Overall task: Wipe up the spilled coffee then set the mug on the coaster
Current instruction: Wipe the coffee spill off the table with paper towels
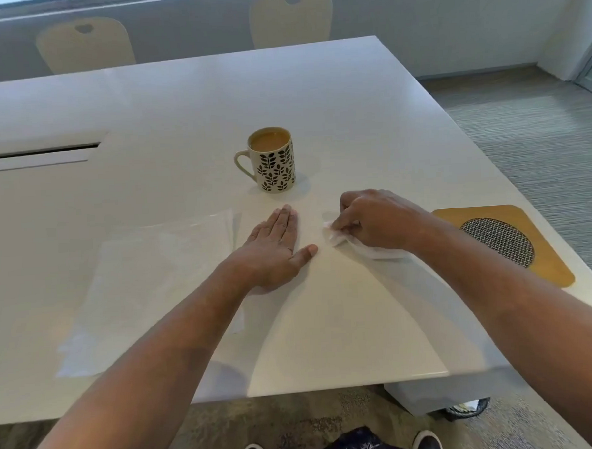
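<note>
A cream mug (275,163) with a black leaf pattern stands upright on the white table (350,101), filled with milky coffee, handle to the left. My right hand (376,218) is closed on a crumpled white tissue (364,246), pressing it onto the table just in front and right of the mug. My left hand (277,249) lies flat, palm down, fingers together, beside the tissue and holds nothing. A wooden coaster (543,266) with a round woven insert lies at the right table edge, behind my right forearm. No coffee stain shows on the surface.
Several flat white tissues (147,287) lie stacked left of my left hand. A cable slot (37,155) is cut into the table at far left. Two pale chairs (290,18) stand behind the far edge. The near table edge runs below my forearms.
</note>
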### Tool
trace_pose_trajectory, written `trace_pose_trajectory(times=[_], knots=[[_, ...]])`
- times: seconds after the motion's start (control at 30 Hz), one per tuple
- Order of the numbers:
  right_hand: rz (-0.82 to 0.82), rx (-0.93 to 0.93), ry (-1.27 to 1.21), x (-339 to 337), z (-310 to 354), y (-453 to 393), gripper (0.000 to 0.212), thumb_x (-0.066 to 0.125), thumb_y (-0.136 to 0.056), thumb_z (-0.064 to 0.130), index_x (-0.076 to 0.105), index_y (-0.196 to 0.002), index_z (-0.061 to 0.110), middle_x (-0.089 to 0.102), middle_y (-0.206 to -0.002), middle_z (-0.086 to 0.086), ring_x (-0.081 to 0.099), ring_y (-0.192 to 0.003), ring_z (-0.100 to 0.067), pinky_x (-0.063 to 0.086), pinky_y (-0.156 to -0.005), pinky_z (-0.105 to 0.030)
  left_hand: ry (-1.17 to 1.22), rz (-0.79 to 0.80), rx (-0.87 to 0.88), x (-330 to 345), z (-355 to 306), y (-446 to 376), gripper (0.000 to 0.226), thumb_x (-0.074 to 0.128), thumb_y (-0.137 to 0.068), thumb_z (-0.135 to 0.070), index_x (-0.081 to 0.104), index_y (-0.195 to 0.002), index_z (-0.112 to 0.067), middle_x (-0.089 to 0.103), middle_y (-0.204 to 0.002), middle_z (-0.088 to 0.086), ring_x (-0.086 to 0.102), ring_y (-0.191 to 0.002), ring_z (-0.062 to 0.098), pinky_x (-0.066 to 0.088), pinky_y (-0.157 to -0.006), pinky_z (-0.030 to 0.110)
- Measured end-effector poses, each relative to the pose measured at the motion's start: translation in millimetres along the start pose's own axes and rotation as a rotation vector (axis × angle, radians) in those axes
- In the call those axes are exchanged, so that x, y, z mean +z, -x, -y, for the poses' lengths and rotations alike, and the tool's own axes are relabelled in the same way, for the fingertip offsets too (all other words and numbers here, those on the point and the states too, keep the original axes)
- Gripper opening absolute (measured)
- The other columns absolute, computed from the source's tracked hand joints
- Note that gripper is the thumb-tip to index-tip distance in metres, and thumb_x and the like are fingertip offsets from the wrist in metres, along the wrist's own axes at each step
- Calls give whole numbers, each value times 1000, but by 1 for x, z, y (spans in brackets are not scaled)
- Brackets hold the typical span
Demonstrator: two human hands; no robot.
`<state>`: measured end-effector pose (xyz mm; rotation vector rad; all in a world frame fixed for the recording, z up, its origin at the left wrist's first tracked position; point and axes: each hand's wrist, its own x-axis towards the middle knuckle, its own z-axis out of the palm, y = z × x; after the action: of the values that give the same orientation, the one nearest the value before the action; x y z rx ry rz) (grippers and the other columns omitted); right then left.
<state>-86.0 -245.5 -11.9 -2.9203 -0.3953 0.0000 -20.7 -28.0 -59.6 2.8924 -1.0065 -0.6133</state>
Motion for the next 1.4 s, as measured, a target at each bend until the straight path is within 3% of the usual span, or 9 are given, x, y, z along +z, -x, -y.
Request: trace_pose_trajectory(times=[0.2,0.3,0.53,0.6,0.73,0.97,1.1,1.3,1.4], knots=[[128,-43,-58,-7,-6,15,20,69,-96,33,79,-109,44,50,-77,22,48,-71,10,28,-60,-6,-2,4,2,1,2,-3,84,14,-102,-65,-24,-158,-14,-29,-166,2,-23,-154,14,-7,-127,38],[120,-35,-53,-7,-3,16,20,67,-97,34,78,-110,44,52,-81,23,49,-76,2,28,-60,-4,-4,12,1,1,1,-2,85,14,-102,-66,-24,-158,-13,-29,-166,3,-24,-154,15,-8,-127,38],[46,-22,18,-1,1,-17,28,64,-98,19,78,-118,33,67,-105,9,55,-88,-7,41,-77,-22,-16,34,-7,-3,0,-3,85,14,-102,-66,-25,-157,-13,-30,-166,4,-24,-154,15,-10,-126,36],[17,45,22,0,-8,-27,29,64,-97,16,78,-117,31,69,-109,6,64,-98,-14,50,-81,-27,-10,34,-4,-3,1,-3,86,14,-102,-66,-24,-157,-13,-29,-166,4,-24,-154,15,-10,-126,36],[-9,250,62,-7,-38,-32,26,69,-93,20,78,-116,29,69,-121,2,64,-117,-22,48,-90,-29,-1,38,3,-4,0,-2,87,14,-101,-68,-24,-157,-14,-29,-166,3,-24,-154,15,-11,-124,34],[-57,341,-8,-2,-58,-21,26,67,-90,16,81,-110,25,74,-114,-1,65,-113,-23,45,-86,-24,-9,49,-2,-6,0,-2,86,15,-101,-67,-24,-158,-14,-29,-167,2,-23,-154,14,-10,-124,34],[-37,269,-25,0,-46,-5,26,66,-92,16,82,-108,28,75,-110,4,64,-111,-19,36,-79,-20,-8,55,-2,-6,1,-3,87,15,-101,-67,-24,-158,-15,-30,-166,1,-25,-154,14,-11,-123,34],[44,204,-82,8,-15,21,27,65,-92,20,81,-107,35,63,-92,16,63,-104,-14,42,-78,-23,-21,75,-6,-7,1,-6,87,15,-101,-68,-26,-157,-15,-32,-166,0,-26,-153,13,-12,-123,33],[97,129,-83,6,-2,31,23,67,-95,22,81,-109,34,66,-98,15,57,-98,-8,43,-81,-24,-31,81,-6,-7,1,-7,87,14,-101,-68,-26,-157,-14,-32,-165,1,-26,-153,14,-12,-124,34]])
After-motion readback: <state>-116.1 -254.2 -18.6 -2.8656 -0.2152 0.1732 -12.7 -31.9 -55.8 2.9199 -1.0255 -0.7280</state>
